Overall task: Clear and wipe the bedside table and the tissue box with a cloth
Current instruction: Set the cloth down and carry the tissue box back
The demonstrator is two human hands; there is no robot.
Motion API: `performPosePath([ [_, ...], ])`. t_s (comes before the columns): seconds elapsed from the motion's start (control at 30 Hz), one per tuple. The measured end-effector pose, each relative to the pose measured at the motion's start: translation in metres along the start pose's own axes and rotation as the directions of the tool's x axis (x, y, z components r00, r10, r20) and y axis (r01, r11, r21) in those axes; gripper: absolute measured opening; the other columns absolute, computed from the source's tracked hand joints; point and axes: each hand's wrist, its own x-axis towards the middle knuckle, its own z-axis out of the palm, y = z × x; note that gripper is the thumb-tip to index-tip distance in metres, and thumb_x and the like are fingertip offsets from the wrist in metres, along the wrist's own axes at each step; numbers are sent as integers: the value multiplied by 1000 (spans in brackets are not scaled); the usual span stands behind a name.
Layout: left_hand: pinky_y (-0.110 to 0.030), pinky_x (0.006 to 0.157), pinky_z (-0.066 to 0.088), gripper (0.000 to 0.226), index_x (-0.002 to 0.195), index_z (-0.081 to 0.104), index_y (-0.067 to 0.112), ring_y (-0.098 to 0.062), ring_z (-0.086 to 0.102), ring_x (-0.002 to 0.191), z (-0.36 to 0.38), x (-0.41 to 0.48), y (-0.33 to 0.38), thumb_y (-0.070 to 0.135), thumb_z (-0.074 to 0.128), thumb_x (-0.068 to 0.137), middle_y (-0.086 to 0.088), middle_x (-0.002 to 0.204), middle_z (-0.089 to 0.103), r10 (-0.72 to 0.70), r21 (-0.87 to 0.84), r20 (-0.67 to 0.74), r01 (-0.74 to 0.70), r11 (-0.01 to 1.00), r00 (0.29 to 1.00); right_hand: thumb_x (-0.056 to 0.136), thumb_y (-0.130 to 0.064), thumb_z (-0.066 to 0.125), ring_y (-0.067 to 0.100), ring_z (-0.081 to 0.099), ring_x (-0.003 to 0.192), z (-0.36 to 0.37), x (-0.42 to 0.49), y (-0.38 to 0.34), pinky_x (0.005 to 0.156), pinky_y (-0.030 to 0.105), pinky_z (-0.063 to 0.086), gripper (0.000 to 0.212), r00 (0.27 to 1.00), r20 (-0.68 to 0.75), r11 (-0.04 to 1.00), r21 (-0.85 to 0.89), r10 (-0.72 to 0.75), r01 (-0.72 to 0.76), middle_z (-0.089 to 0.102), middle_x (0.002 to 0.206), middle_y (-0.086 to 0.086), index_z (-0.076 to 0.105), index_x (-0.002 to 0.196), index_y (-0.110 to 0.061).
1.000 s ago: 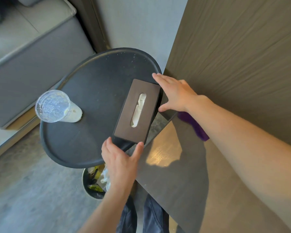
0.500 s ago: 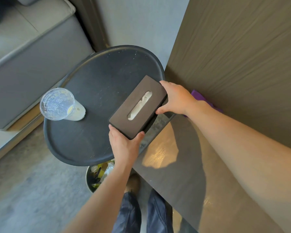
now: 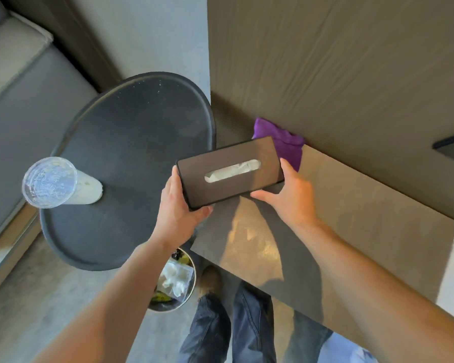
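Observation:
A dark brown tissue box [image 3: 230, 172] with white tissue in its slot is held in the air between the round black bedside table [image 3: 131, 153] and the brown ledge [image 3: 351, 210]. My left hand [image 3: 178, 205] grips its left end from below. My right hand [image 3: 288, 197] holds its right end, thumb under the box. A purple cloth [image 3: 281, 142] lies bunched on the ledge against the wall panel, just behind the box. A clear plastic cup [image 3: 55, 183] with a milky remainder stands at the table's left edge.
A round waste bin [image 3: 173, 281] holding wrappers sits on the floor under the table's near edge, beside my legs and shoe. A grey sofa [image 3: 16, 82] stands to the left. A tall wood-grain panel [image 3: 338, 61] rises behind the ledge.
Both hands have lifted the tissue box off the round table and carried it right, turning it level over the ledge's corner. The purple cloth has come into plain view.

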Motion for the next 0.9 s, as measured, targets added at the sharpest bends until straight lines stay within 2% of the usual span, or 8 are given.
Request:
performPosePath([
  [0.07, -47, 111, 41, 114, 161, 16, 25, -22, 40, 139, 11, 4, 15, 26, 88, 73, 3, 150, 46, 58, 22, 75, -60, 998, 995, 65, -64, 87, 24, 57, 135, -11, -17, 20, 105, 35, 47, 113, 995, -67, 997, 27, 70, -69, 60, 148, 2, 38, 156, -21],
  [0.23, -45, 97, 52, 105, 153, 28, 36, -19, 58, 119, 60, 21, 67, 22, 86, 67, 7, 128, 61, 211, 14, 249, -221, 975, 945, 67, -67, 84, 20, 64, 124, -44, -52, 81, 97, 32, 55, 100, 950, -217, 973, 108, 225, -205, 67, 138, -4, 47, 150, -24],
  [0.33, -45, 105, 47, 117, 162, 16, 26, -23, 54, 128, 105, 33, 96, 24, 89, 70, -2, 138, 58, 240, 66, 368, -283, 957, 898, 68, -68, 82, 13, 65, 115, -64, -66, 118, 87, 21, 52, 92, 904, -273, 940, 181, 330, -289, 67, 134, -10, 48, 145, -32],
  [0.47, -38, 108, 44, 126, 165, 8, 21, -23, 54, 130, 161, 47, 127, 26, 92, 70, -3, 142, 58, 297, 71, 460, -369, 927, 836, 70, -68, 83, 23, 71, 101, -87, -72, 169, 75, 27, 52, 82, 841, -339, 906, 169, 422, -387, 74, 118, -5, 55, 136, -27],
  [0.6, -35, 104, 48, 122, 164, 15, 25, -21, 60, 122, 205, 57, 145, 25, 93, 69, 2, 135, 64, 320, 30, 497, -385, 923, 807, 71, -63, 85, 22, 71, 105, -101, -70, 207, 86, 36, 61, 79, 814, -381, 898, 182, 439, -400, 74, 120, -4, 58, 135, -25],
  [0.77, -25, 95, 48, 111, 160, 25, 27, -22, 62, 120, 241, 68, 154, 27, 92, 71, 10, 121, 64, 321, 54, 516, -403, 913, 794, 74, -57, 86, 22, 70, 108, -107, -63, 238, 91, 38, 60, 70, 811, -376, 893, 206, 449, -399, 74, 119, -4, 61, 132, -26],
  [0.9, -20, 90, 42, 117, 164, 16, 28, -21, 58, 121, 256, 74, 158, 31, 90, 75, 4, 128, 63, 269, 103, 517, -371, 923, 813, 79, -50, 85, 22, 69, 109, -109, -57, 253, 90, 31, 57, 64, 824, -349, 893, 242, 446, -380, 73, 119, -5, 59, 133, -26],
])
